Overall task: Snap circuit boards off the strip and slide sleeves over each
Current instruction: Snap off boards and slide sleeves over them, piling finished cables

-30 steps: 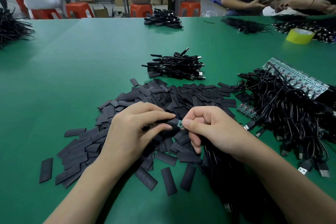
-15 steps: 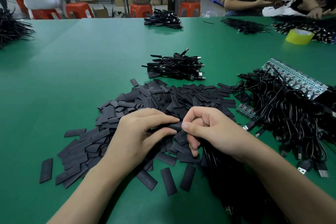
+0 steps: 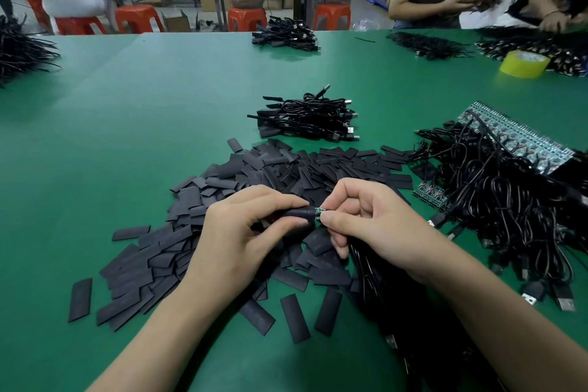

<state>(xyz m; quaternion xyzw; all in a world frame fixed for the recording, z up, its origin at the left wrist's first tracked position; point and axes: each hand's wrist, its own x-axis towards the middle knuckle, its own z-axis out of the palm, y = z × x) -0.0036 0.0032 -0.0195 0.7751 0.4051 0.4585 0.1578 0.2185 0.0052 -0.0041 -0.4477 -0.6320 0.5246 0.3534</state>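
- Here we see the sleeve (image 3: 299, 212) lying left-right, its mouth part over the board (image 3: 318, 210).
- Left hand (image 3: 241, 232) pinches sleeve; right hand (image 3: 366, 219) pinches board.

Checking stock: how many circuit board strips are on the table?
2: a long strip atop the cable pile at right, a short strip at that pile's near-left edge. Others may hide under cables.

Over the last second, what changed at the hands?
The green end of the circuit board was hidden half a second ago and shows again beside the sleeve. Left hand still pinches the sleeve, right hand the board. Sleeve pile and cable heap stayed put.
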